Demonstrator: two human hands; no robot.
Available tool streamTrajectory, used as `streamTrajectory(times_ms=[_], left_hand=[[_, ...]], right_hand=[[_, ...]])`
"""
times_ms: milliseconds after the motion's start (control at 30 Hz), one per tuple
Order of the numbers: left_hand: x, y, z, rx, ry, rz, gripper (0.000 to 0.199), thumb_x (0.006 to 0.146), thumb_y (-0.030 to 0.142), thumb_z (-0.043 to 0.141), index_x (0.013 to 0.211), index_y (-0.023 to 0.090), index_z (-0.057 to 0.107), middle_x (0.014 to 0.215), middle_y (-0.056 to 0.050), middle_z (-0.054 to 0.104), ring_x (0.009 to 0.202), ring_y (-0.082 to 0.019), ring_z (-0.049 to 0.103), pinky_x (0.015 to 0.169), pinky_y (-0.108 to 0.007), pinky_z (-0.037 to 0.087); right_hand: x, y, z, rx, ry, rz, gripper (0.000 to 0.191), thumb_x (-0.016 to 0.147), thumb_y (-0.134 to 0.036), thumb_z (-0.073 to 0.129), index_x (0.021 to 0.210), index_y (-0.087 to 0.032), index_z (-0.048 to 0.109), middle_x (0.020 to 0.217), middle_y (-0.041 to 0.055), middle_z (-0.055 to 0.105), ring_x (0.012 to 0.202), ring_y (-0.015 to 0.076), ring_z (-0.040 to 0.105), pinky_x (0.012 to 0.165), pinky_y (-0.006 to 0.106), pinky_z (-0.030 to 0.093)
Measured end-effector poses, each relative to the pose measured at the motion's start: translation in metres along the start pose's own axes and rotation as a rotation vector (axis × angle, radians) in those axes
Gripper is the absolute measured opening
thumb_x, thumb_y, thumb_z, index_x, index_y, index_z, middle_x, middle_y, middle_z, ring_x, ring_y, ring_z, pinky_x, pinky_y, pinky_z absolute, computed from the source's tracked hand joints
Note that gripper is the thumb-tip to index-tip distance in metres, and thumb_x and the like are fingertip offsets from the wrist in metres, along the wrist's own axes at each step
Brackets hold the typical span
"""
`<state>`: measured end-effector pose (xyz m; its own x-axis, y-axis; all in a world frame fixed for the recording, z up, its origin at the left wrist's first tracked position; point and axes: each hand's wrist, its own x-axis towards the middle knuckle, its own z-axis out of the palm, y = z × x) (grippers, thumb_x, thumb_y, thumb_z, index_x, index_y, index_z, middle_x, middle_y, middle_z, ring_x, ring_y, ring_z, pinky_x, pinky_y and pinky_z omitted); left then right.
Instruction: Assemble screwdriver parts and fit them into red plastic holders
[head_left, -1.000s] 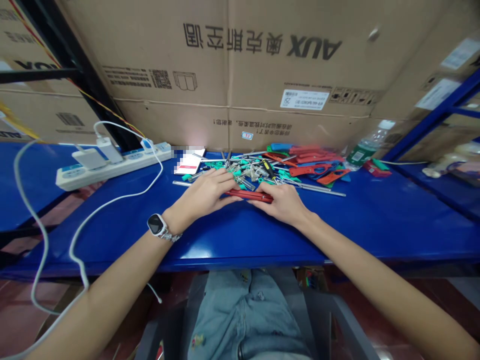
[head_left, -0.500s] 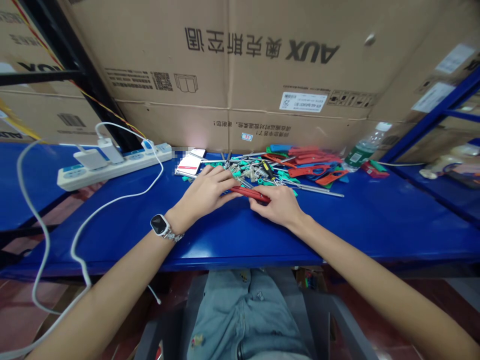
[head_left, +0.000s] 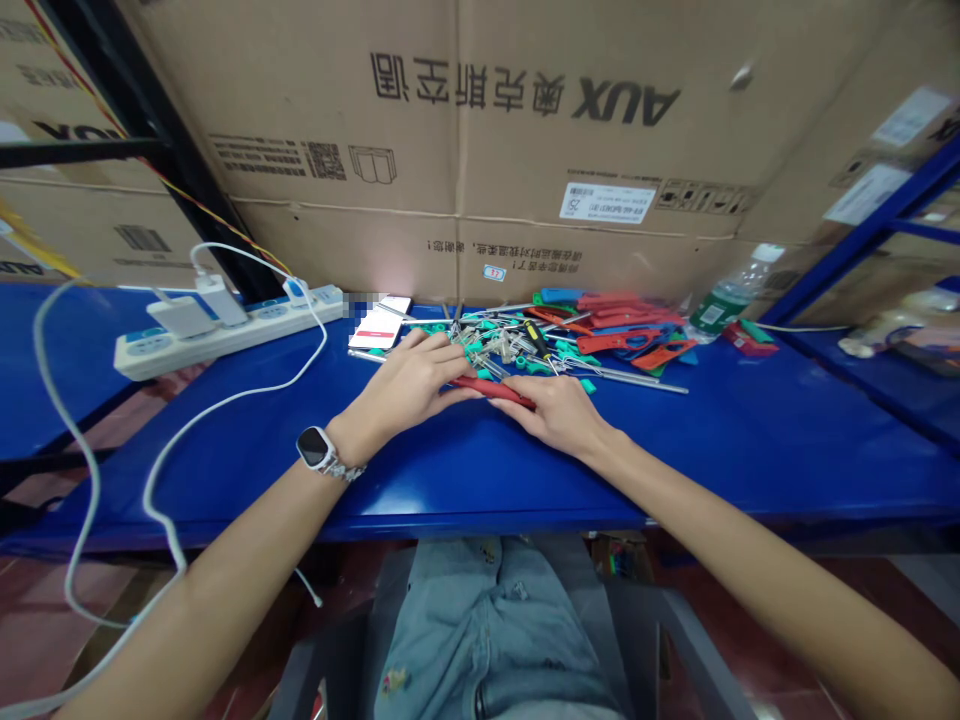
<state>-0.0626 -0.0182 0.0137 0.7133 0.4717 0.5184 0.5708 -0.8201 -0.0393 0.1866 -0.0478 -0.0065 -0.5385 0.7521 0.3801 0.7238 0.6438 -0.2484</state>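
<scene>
Between my two hands is a slim red piece [head_left: 495, 390], lying roughly level above the blue table. My left hand [head_left: 422, 375], with a watch [head_left: 316, 448] on its wrist, is closed on the piece's left end. The right end is pinched by my right hand [head_left: 559, 405]. Just beyond my fingers lies a pile of metal and green parts [head_left: 491, 335], with a black and yellow screwdriver [head_left: 537, 340] on it. Several red and orange handle pieces [head_left: 630, 325] are heaped to the right of that pile.
A phone [head_left: 381, 325] lies behind my left hand. At the left are a power strip [head_left: 232, 335] and a white cable [head_left: 217, 405]. A bottle [head_left: 726, 300] and a small red box [head_left: 750, 340] stand at the right. Cardboard [head_left: 450, 150] backs the blue table [head_left: 465, 480].
The red piece has turned slightly in my hands and shifted a little left. My left wrist has moved slightly left. The surroundings look the same.
</scene>
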Motion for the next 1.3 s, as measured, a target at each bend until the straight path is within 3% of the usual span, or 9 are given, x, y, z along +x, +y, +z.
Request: streamTrajectory(times_ms=[200,533,633,733,833,933,1033,1167,1300], left_hand=[[-0.002,-0.002,-0.005,-0.012,0.01,-0.005,0.035,0.103,0.05,0.055,0.107,0.02,0.073,0.095,-0.006,0.074,0.091,-0.025,0.057,0.085,-0.038,0.039],[0.006,-0.005,-0.013,-0.024,-0.091,0.027,0.023,0.104,0.041,0.057,0.103,0.022,0.07,0.095,-0.005,0.073,0.097,-0.025,0.057,0.088,-0.039,0.041],[0.008,0.001,-0.012,0.003,0.083,-0.056,0.023,0.1,0.045,0.062,0.111,0.026,0.069,0.117,-0.007,0.073,0.113,-0.029,0.058,0.104,-0.05,0.038],[0.01,0.011,-0.002,-0.073,0.455,-0.314,0.05,0.091,0.052,0.073,0.131,0.025,0.058,0.146,-0.014,0.058,0.133,-0.034,0.05,0.117,-0.059,0.029],[0.015,0.02,0.014,-0.434,0.677,-0.611,0.064,0.087,0.055,0.076,0.135,0.021,0.052,0.14,-0.017,0.059,0.13,-0.032,0.055,0.111,-0.053,0.044],[0.022,0.026,0.027,-0.963,0.59,-0.856,0.053,0.088,0.059,0.071,0.118,0.018,0.058,0.125,-0.017,0.067,0.115,-0.028,0.066,0.095,-0.044,0.056],[0.031,0.031,0.032,-1.326,0.339,-0.847,0.051,0.098,0.067,0.049,0.102,0.018,0.061,0.1,-0.015,0.074,0.098,-0.026,0.072,0.074,-0.036,0.061],[0.039,0.035,0.032,-1.424,0.319,-0.865,0.056,0.099,0.073,0.035,0.098,0.021,0.055,0.08,-0.009,0.071,0.081,-0.023,0.074,0.051,-0.03,0.055],[0.043,0.032,0.028,-1.438,0.29,-0.849,0.047,0.1,0.07,0.039,0.093,0.025,0.047,0.07,0.0,0.06,0.068,-0.019,0.068,0.048,-0.03,0.052]], right_hand=[[-0.002,0.002,0.001,-0.01,0.032,0.025,0.036,0.105,-0.047,0.049,0.102,-0.02,0.073,0.084,0.0049,0.076,0.069,0.0178,0.064,0.063,0.028,0.033],[0.01,-0.011,-0.007,-0.198,-0.122,0.071,0.033,0.105,-0.044,0.044,0.106,-0.019,0.066,0.082,0.0088,0.076,0.063,0.0214,0.063,0.056,0.032,0.018],[0.012,-0.006,-0.005,-0.007,-0.04,0.123,0.034,0.104,-0.046,0.046,0.092,-0.021,0.064,0.069,0.0047,0.069,0.059,0.0194,0.06,0.056,0.03,0.026],[0.013,-0.006,0.0,0.358,0.014,0.254,0.035,0.103,-0.048,0.047,0.083,-0.022,0.057,0.061,0.0008,0.064,0.049,0.0155,0.056,0.051,0.028,0.035],[0.015,-0.015,0.007,0.766,-0.008,0.375,0.036,0.101,-0.056,0.047,0.087,-0.023,0.053,0.056,-0.0032,0.063,0.036,0.0125,0.051,0.04,0.026,0.036],[0.023,-0.028,0.018,0.999,-0.001,0.412,0.042,0.096,-0.064,0.05,0.087,-0.023,0.051,0.053,-0.0043,0.062,0.032,0.0112,0.05,0.033,0.023,0.034],[0.033,-0.04,0.029,1.122,0.026,0.414,0.048,0.091,-0.071,0.053,0.086,-0.023,0.053,0.052,-0.0041,0.063,0.034,0.0114,0.053,0.033,0.022,0.038],[0.045,-0.05,0.043,1.22,0.064,0.439,0.053,0.09,-0.074,0.051,0.085,-0.022,0.054,0.052,-0.0035,0.063,0.035,0.0115,0.054,0.035,0.022,0.042],[0.046,-0.046,0.044,1.156,0.004,0.39,0.056,0.094,-0.071,0.047,0.076,-0.02,0.059,0.052,0.0005,0.062,0.042,0.0134,0.059,0.043,0.025,0.05]])
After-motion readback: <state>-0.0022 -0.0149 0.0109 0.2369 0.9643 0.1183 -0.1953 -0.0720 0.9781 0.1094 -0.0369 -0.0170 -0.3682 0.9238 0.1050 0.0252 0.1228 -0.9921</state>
